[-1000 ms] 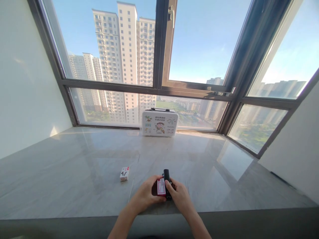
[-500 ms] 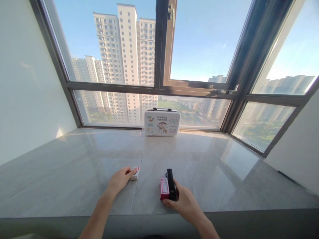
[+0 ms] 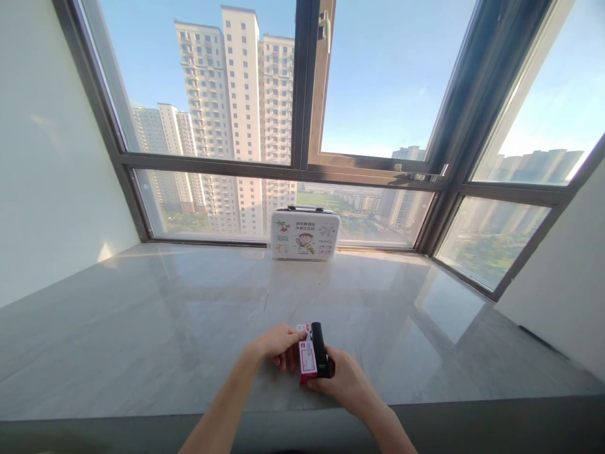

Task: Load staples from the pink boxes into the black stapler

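Observation:
My right hand (image 3: 347, 376) is closed around a black stapler (image 3: 319, 349) and a pink-and-white box (image 3: 307, 362), which lie side by side near the front of the sill. The thumb is at the box's near end, and the fingers are on the stapler's right side, partly hidden. My left hand (image 3: 280, 343) grips a small white box with red print (image 3: 302, 328). It sits just behind the pink-and-white box, beside the stapler's far part; whether they touch I cannot tell.
A white case with cartoon prints and a black handle (image 3: 305, 236) stands upright against the window. The grey marble-look sill (image 3: 189, 302) ends at a front edge close to me. A wall (image 3: 47, 157) bounds the left side, and dark window frames (image 3: 212, 165) run behind.
My left hand has carried the small white box rightward, up to the pink-and-white box and the stapler. My right hand keeps its hold in nearly the same place.

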A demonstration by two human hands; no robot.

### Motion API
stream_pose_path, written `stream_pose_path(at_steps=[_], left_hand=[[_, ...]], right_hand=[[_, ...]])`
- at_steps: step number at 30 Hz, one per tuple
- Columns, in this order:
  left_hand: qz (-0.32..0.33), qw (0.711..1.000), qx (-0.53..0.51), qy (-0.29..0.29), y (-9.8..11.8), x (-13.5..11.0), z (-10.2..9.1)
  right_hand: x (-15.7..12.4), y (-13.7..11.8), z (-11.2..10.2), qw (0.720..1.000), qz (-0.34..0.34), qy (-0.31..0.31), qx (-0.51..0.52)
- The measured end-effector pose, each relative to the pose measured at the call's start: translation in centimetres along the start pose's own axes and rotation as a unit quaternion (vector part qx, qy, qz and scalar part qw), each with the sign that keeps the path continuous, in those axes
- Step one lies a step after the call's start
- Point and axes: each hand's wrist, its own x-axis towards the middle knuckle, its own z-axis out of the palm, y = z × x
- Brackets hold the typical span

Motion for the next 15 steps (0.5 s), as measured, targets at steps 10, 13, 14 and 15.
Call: stream_pose_path(at_steps=[10, 13, 14, 15], left_hand=[[0.013, 0.998, -0.045, -0.044, 5.0, 7.5, 5.1], [0.024, 0.997, -0.057, -0.052, 8.2, 11.0, 8.2], [0.026, 0.996, -0.061, -0.055, 9.1, 12.0, 9.2], [0.028, 0.996, -0.064, -0.059, 10.0, 12.9, 10.1]], right_hand=[[-1.0, 5.7, -7.4, 1.000, 0.018, -0.005, 0.020], [-2.2, 8.3, -11.2, 0.999, 0.042, 0.003, 0.030], [-2.6, 8.9, -12.4, 0.998, 0.048, 0.005, 0.032], [-2.9, 9.5, -13.3, 0.998, 0.051, 0.006, 0.032]])
